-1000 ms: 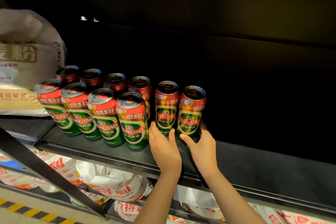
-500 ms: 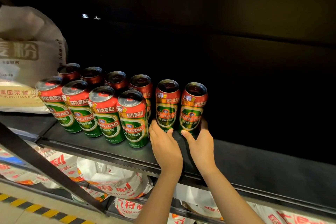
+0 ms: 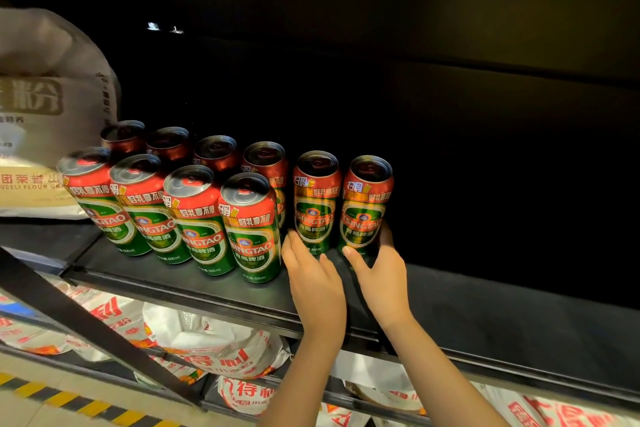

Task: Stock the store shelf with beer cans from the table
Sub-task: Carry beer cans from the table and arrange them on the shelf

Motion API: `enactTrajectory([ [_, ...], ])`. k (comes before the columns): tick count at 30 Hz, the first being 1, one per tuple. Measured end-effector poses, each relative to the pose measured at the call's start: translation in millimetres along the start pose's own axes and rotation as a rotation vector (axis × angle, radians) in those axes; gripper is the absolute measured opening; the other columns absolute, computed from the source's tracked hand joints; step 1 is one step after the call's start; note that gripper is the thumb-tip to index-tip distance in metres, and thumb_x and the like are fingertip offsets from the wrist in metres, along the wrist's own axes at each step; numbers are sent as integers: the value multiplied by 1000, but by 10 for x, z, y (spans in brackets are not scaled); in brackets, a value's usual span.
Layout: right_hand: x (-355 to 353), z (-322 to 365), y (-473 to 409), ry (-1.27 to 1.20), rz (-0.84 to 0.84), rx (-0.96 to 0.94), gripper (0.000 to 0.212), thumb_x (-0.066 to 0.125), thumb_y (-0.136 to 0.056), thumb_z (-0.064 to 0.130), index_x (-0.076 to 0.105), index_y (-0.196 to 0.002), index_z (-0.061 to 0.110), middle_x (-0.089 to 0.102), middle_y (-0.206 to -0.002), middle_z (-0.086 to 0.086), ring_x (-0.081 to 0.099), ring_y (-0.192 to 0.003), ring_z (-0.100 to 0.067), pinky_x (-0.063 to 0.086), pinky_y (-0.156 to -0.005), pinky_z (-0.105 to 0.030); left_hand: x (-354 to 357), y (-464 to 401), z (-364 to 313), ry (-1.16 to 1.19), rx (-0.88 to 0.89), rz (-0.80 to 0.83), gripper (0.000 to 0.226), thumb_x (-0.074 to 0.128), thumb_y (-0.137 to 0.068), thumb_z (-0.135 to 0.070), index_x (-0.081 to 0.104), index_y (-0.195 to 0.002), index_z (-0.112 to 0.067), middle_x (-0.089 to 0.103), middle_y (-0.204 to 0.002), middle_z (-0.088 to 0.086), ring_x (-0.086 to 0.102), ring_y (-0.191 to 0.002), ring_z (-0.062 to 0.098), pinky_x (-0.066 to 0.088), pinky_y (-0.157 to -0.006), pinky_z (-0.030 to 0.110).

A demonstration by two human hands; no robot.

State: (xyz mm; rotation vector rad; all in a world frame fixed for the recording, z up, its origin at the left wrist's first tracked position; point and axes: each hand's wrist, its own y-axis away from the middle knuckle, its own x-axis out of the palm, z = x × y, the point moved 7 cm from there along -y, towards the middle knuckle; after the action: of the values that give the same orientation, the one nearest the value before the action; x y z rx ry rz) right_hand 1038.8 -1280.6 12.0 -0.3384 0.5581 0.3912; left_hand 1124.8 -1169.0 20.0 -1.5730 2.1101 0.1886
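Shelf (image 3: 485, 315), dark metal: 10 beer cans standing upright, 4 in a front row (image 3: 173, 215) and 6 in a back row, the first 4 of them (image 3: 194, 152) behind it.

Items in hand: the 2 rightmost cans. Left hand (image 3: 317, 282) rests at the base of the 5th back-row can (image 3: 316, 203), fingers reaching round its left side; whether they are curled on it cannot be told. Right hand (image 3: 382, 272) grips the end can (image 3: 367, 206) low, thumb in front and fingers behind.

Handling note, as judged: slide both cans back level with the row, bases flat, labels forward. Let go only once each stands steady, as low grips on tall cans tip easily.

Adjacent stock: flour sack (image 3: 52, 114) at left; printed bags (image 3: 207, 347) on the tier below.
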Motion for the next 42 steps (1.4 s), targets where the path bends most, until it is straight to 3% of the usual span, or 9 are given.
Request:
enactTrajectory([
  [4,2,-19,5,35,14,4,43,65,-84,41,53,-114,13,61,-93,3,62,-89,-16,47,-72,-25,-65,91,39,28,43,12,58,49,-93,-9,24,-146,-9,28,-149,6,29,-137,18,25,-103,19],
  [13,10,34,9,18,9,-28,58,67,-84,39,43,-131,16,64,-114,0,61,-104,-15,52,-85,-32,-83,81,72,101,116,87,62,51,-92,-8,23,-147,-5,25,-152,8,23,-138,14,7,-96,-7],
  [21,18,107,61,2,42,69,69,68,-83,36,32,-140,21,55,-130,1,52,-119,-14,45,-96,-29,-89,24,124,125,20,371,72,53,-92,-13,10,-150,-11,9,-157,3,16,-143,16,15,-104,14],
  [25,-137,145,378,19,-64,145,68,63,-89,30,27,-145,16,37,-141,5,33,-130,-4,28,-104,-18,-201,57,192,84,67,593,59,54,-93,-15,28,-145,-10,22,-153,4,24,-140,17,18,-109,21],
  [28,-419,115,906,106,-143,224,45,56,-93,29,45,-135,19,47,-136,6,44,-124,-7,35,-103,-22,-280,121,165,8,215,759,42,53,-93,-20,47,-134,-14,42,-141,-1,38,-131,16,30,-110,32],
  [32,-908,4,1922,94,-255,380,23,56,-93,28,59,-116,27,59,-112,16,53,-90,7,39,-74,-6,-366,408,-8,34,304,937,26,54,-92,-14,62,-117,-18,62,-115,-4,58,-106,14,44,-94,29],
  [35,-1232,-146,2816,55,-370,565,21,58,-92,28,61,-112,30,62,-108,17,56,-99,3,44,-75,-9,-376,940,-112,26,442,1129,23,56,-91,-15,64,-112,-19,65,-108,-6,61,-99,11,47,-91,28],
  [38,-1485,-193,3821,64,-495,709,16,60,-91,25,61,-105,31,64,-104,19,56,-99,10,43,-74,-8,-456,1711,-156,32,522,1390,20,54,-93,-16,61,-109,-25,63,-104,-9,58,-92,3,42,-78,13],
  [42,-1674,-11,5368,69,-715,904,15,60,-90,27,60,-100,39,65,-103,20,55,-101,11,39,-72,-4,-747,2973,-129,-25,721,1652,26,54,-92,-19,58,-118,-23,62,-115,-7,57,-100,5,46,-89,24],
])
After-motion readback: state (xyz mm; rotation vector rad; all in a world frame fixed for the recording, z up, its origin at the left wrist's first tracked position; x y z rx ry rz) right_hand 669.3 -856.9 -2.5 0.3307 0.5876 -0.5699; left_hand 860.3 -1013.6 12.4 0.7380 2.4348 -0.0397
